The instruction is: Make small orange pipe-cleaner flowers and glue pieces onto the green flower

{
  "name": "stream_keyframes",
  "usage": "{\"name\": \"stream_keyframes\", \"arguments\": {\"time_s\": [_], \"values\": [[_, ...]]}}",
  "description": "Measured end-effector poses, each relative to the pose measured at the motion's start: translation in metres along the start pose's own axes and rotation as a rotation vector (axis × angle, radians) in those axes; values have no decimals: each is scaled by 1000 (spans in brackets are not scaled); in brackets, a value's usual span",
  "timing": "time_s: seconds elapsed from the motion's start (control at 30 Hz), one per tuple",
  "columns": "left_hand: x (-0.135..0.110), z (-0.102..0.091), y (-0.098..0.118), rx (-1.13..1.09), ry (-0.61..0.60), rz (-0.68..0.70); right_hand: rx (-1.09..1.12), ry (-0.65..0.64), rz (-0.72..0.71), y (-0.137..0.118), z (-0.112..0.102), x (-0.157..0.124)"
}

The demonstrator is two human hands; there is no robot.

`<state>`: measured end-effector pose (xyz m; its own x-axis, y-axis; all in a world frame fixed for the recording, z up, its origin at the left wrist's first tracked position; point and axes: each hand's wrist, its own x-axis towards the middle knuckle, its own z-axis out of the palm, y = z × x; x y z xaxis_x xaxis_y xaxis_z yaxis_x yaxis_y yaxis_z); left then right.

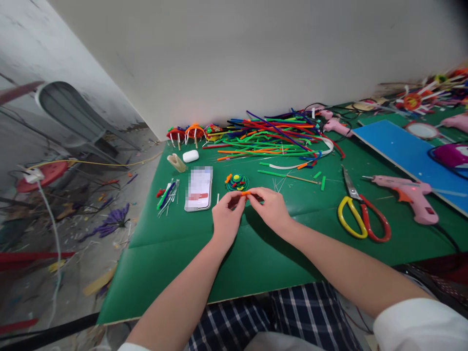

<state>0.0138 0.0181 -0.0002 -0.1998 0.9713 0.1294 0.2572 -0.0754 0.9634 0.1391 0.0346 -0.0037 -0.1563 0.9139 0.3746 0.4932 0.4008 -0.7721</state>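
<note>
My left hand (228, 212) and my right hand (269, 207) meet at the middle of the green table (175, 263). Between their fingertips both pinch a short orange pipe cleaner piece (246, 193), mostly covered by the fingers. Just beyond it lies a round coil of green, blue, yellow and red pipe cleaner (237, 182), with a small orange piece at its left. A phone (199, 187) with a lit screen lies left of my left hand. Farther right are scissors (360, 207) with one yellow and one red handle, blades partly apart.
A pile of coloured pipe cleaners (270, 134) lies along the wall. At right, a pink glue gun (405, 192) rests near a blue board (420, 151). A white earphone case (190, 156) and a bundle of short stems (168, 197) are at left. A grey chair (73, 112) stands beyond.
</note>
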Motion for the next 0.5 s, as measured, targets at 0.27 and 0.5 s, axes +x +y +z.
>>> {"name": "stream_keyframes", "arguments": {"time_s": [0.27,0.5], "values": [[-3,-1,2,22,12,-20,-39,5,-16,-4,-1,-2],[2,-3,1,-150,-26,-114,298,-81,198,3,-5,8]]}}
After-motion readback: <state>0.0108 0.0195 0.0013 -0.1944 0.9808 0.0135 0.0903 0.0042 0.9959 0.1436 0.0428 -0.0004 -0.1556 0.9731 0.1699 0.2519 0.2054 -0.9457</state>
